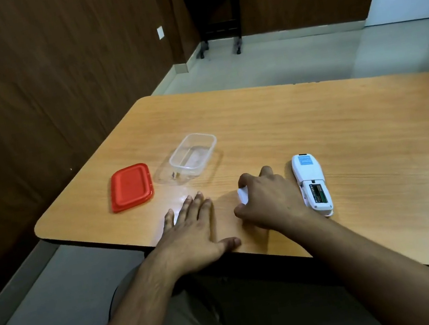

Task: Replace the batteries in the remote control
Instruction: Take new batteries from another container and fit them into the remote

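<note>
- Right hand (269, 201) curled round a small white plastic piece (243, 195), most likely the remote's battery cover, knuckles resting on the table.
- Left hand (193, 229) flat on the tabletop, fingers straight and slightly spread, holding nothing.
- Just to the right of the right hand, nearly touching it: white plastic remote control (312, 182), face down, battery bay (319, 193) open at the near end, with what look like cells inside.
- Best handling, as a judgement: set the cover down within reach, steady the remote with the left hand, lift each cell from its spring end, mind the polarity marks for the new ones.
- Farther left, well apart from the remote: clear rectangular plastic container (193, 156), uncovered; contents too faint to tell.
- Beside that, flat red plastic lid (130, 186).
- Underneath everything, light wooden table (344, 125) with rounded corners.
</note>
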